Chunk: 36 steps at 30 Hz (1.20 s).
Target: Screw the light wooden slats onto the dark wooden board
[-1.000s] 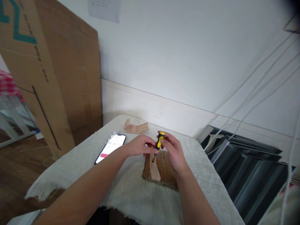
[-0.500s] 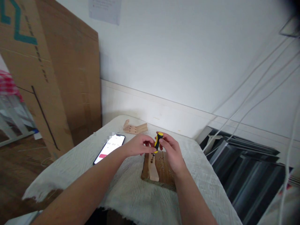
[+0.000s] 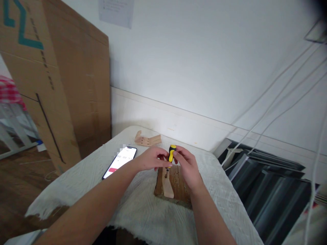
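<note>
A small yellow-and-black screwdriver (image 3: 171,155) stands nearly upright, its tip down on a pale wooden piece (image 3: 167,185) that lies on a dark wooden board (image 3: 178,190). My right hand (image 3: 186,166) is wrapped round the screwdriver's handle. My left hand (image 3: 151,159) has its fingers pinched close to the shaft just above the tip; whether they hold something there is hidden. Both forearms reach in from the bottom of the view.
A phone (image 3: 120,161) with a lit screen lies left of the board on the white cloth (image 3: 97,183) that covers the table. More pale wooden pieces (image 3: 148,139) sit at the far edge. A large cardboard box (image 3: 51,78) leans at the left. Cables (image 3: 276,102) hang at the right.
The screwdriver's handle has shifted a little to the left and stands more upright. Both hands stay at the same spot over the board.
</note>
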Each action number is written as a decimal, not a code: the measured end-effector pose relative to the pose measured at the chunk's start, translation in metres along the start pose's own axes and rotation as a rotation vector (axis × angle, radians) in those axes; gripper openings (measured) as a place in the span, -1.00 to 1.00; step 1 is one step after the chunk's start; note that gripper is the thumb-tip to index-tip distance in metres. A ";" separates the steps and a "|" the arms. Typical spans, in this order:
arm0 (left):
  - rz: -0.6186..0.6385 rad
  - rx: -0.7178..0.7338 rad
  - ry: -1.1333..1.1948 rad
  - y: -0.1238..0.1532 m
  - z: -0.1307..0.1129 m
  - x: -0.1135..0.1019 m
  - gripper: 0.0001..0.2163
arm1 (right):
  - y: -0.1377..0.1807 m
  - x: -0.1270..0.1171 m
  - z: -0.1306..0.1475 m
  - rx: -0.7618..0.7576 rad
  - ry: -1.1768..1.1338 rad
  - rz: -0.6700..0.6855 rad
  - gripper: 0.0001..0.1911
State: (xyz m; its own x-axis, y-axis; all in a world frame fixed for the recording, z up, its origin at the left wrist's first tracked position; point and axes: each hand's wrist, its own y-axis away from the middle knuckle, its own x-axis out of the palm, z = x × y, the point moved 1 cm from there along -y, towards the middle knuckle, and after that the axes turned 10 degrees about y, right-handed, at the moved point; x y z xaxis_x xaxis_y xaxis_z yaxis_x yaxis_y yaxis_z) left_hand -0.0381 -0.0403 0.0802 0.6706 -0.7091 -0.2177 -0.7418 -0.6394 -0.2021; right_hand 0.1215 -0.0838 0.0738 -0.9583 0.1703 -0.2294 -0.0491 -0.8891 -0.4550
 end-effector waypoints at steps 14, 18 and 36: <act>-0.011 -0.014 -0.036 0.000 0.005 -0.001 -0.67 | 0.000 0.000 0.002 -0.009 -0.007 -0.037 -0.77; -0.017 -0.019 -0.040 0.001 0.004 0.000 -0.68 | -0.001 0.000 0.001 -0.003 -0.021 -0.057 -0.80; -0.045 -0.031 -0.008 0.000 0.006 0.004 -0.65 | -0.003 0.000 -0.003 0.002 0.011 -0.048 -0.82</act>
State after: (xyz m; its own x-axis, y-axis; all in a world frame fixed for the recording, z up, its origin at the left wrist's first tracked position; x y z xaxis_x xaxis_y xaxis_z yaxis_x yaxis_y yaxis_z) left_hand -0.0354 -0.0412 0.0733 0.7029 -0.6773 -0.2173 -0.7109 -0.6794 -0.1818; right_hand 0.1226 -0.0799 0.0727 -0.9516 0.2175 -0.2171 -0.0955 -0.8808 -0.4638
